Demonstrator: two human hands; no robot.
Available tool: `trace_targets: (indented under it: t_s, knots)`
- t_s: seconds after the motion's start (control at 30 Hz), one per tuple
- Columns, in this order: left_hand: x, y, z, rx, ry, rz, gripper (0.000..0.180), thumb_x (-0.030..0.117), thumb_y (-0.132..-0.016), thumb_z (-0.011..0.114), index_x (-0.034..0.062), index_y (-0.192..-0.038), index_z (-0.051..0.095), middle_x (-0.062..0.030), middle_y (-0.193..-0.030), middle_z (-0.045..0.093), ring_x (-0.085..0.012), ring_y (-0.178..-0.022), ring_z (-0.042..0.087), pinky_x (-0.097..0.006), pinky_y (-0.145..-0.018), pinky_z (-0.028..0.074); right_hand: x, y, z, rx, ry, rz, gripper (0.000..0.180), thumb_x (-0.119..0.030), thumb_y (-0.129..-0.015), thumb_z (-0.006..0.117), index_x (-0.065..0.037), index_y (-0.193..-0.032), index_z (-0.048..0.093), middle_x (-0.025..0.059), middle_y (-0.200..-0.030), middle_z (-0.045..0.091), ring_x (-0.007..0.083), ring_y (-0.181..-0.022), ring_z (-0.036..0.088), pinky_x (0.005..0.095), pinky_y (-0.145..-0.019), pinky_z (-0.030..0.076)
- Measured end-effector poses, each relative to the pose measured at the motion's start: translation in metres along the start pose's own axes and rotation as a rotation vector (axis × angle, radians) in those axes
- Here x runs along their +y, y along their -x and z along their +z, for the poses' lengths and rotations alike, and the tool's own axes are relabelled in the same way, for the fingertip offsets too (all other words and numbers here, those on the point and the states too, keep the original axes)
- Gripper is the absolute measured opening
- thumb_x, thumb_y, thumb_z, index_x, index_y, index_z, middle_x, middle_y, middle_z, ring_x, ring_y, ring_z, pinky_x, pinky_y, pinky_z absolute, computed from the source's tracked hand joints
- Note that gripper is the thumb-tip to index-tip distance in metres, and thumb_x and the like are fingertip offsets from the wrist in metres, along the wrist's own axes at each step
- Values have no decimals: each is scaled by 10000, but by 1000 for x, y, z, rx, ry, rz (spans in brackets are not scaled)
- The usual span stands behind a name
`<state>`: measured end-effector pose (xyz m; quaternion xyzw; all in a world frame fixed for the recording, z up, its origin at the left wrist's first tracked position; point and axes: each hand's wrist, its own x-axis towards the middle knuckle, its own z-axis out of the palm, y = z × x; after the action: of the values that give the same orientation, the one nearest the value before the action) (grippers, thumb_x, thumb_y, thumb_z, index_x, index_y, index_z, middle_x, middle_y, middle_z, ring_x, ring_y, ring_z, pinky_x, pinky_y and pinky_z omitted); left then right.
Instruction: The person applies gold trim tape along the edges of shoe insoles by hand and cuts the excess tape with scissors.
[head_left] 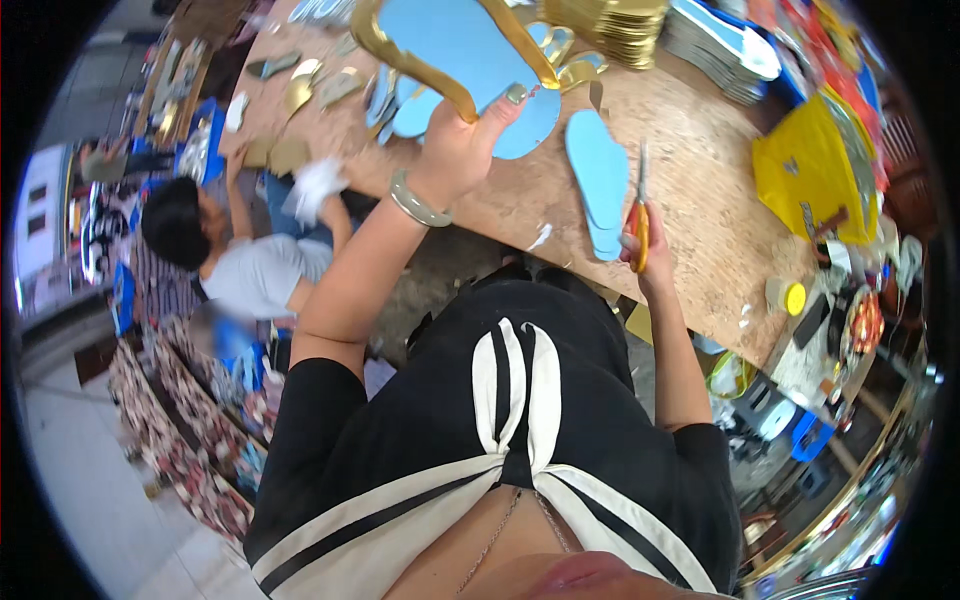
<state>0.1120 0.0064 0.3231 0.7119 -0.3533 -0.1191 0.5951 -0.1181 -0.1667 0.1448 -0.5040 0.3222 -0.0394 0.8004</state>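
Head view: left hand (pixel 455 150) clamped on blue insole (pixel 450 40) with gold trim, raised over table's (pixel 700 220) near edge. Right hand (pixel 645 245) closed on orange scissors (pixel 640 215), blades up, beside blue insole stack (pixel 598 175) on table. Yellow bag (pixel 810 170) at table's right end.

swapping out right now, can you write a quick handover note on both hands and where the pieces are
Left hand: raised over the wooden table, gripping a blue insole sheet with a gold trim strip hanging off it.
Right hand: closed on orange-handled scissors, blades pointing up, at the table's near edge.
On the table: a cut blue insole beside the scissors, more blue and gold cut pieces at left, a gold stack at the far side.
Done: several insoles cut out.
Left: the held sheet looks only partly trimmed.
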Motion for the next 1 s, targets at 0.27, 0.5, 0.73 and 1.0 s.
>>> trace_targets:
  t_s: [0.27,0.5,0.73,1.0]
  knots:
    - [-64,-33,118,-400,-80,404,320,94,-859,577,45,-1170,519,-128,-1113,590,-248,-958,595,-320,-827,468,-39,67,-6,-10,99,-281,768,-337,-696,762,-55,-1290,365,27,-870,488,124,-734,481,255,-707,427]
    - [-90,-19,156,-594,-133,480,445,22,-753,644,102,-1172,517,-105,-1177,461,-255,-1017,553,-333,-889,464,-36,52,-22,133,455,-163,702,-437,-746,702,-60,-1248,386,181,-1009,608,314,-940,597,365,-809,456]
    - [-100,-11,155,-648,-127,354,424,11,-731,665,119,-1130,568,-83,-1099,389,-221,-1024,510,-332,-889,467,-37,38,-26,150,553,-110,716,-466,-740,698,-47,-1244,411,164,-980,616,295,-904,604,353,-792,461]
    - [-124,-14,141,-604,-281,320,338,121,-799,640,109,-1133,590,-62,-1037,497,-194,-995,514,-286,-825,447,-48,21,-30,158,536,88,547,-384,-708,753,-78,-1119,562,107,-806,636,234,-737,614,333,-691,468]
